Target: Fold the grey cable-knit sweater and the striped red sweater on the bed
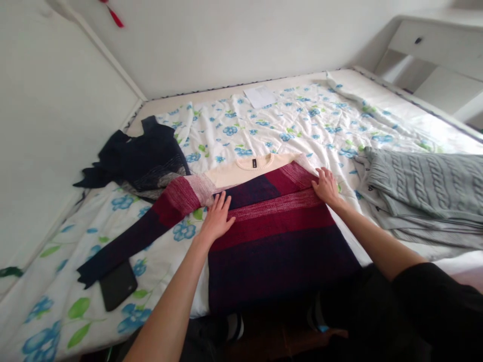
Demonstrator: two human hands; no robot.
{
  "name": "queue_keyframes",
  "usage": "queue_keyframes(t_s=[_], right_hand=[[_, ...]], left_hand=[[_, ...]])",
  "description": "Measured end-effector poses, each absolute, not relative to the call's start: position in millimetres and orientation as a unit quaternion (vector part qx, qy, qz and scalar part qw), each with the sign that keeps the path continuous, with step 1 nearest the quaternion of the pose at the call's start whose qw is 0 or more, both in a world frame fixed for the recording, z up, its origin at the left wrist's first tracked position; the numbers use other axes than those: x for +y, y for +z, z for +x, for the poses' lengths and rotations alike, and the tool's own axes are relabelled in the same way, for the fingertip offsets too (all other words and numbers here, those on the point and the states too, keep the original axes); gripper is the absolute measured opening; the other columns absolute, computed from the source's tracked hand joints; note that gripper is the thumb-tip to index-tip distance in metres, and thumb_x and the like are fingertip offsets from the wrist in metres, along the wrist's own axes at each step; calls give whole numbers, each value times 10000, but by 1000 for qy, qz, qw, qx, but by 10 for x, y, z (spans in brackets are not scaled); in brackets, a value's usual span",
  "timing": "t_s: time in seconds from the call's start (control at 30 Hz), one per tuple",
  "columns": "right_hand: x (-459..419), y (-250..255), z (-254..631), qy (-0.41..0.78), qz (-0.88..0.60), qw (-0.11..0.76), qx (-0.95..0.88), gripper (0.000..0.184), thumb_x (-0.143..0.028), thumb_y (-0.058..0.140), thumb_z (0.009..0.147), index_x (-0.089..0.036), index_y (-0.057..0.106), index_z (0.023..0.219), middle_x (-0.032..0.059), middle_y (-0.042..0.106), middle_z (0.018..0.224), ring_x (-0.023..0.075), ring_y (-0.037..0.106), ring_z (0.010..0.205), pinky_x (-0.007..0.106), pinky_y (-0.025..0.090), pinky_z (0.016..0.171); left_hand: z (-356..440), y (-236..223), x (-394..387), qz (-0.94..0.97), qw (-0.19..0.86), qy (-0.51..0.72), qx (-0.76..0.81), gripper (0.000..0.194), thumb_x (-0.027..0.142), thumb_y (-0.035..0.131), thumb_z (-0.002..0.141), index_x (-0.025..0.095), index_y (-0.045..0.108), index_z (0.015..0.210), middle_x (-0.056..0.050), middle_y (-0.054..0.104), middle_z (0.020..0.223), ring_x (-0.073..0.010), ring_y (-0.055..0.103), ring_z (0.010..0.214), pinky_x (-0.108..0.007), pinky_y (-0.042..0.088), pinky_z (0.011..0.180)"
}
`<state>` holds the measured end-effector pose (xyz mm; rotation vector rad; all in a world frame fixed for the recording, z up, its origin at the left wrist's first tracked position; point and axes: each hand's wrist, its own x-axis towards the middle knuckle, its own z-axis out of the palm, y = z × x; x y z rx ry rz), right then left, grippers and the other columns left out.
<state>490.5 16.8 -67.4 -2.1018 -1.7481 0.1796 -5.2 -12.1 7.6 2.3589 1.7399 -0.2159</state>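
Note:
A striped knit sweater (271, 236) in maroon, navy and cream lies spread flat on the bed, its ribbed collar (254, 162) pointing away from me. My left hand (217, 218) rests with fingers apart on the sweater's chest, near the base of its outstretched sleeve (128, 249). My right hand (326, 187) presses open on the far right side, by the shoulder. Neither hand grips anything. The sweater's other sleeve is not visible, and its lower end falls into shadow near my lap.
A black phone (118, 284) lies under the sleeve's cuff. A dark navy garment (139, 161) sits at the left and a folded grey cable-knit garment (422, 186) at the right, on a floral duvet (241, 125). A white paper (260, 96) lies beyond, near the wall.

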Motion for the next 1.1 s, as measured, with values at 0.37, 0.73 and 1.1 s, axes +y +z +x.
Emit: queue_keyframes(t_s=[0.37,0.73,1.1], right_hand=[[312,-422,2516,170,-607,218,-745,686,-514,525,1168,-370,393,1826,32,221,1936,428,118,1786,680,153,1426],[396,-632,1942,160,-557,117,-807,720,-609,435,1195,-308,372,1845,80,293,1908,342,223,1781,642,137,1436],[986,-879,4483,129,-728,77,-669,766,-678,265,1187,-333,293,1870,66,217,1936,399,158,1788,729,172,1401]], left_hand=[[-147,-287,-147,767,108,19,632,857,533,410,1167,33,215,1835,-253,188,1916,-379,193,1794,-535,239,1446],[-41,-705,-243,785,10,104,611,770,437,425,1143,17,385,1787,-229,331,1872,-355,328,1756,-549,289,1438],[-28,-698,-267,777,-1,127,616,773,442,441,1141,22,387,1788,-223,341,1870,-352,345,1750,-539,301,1437]])
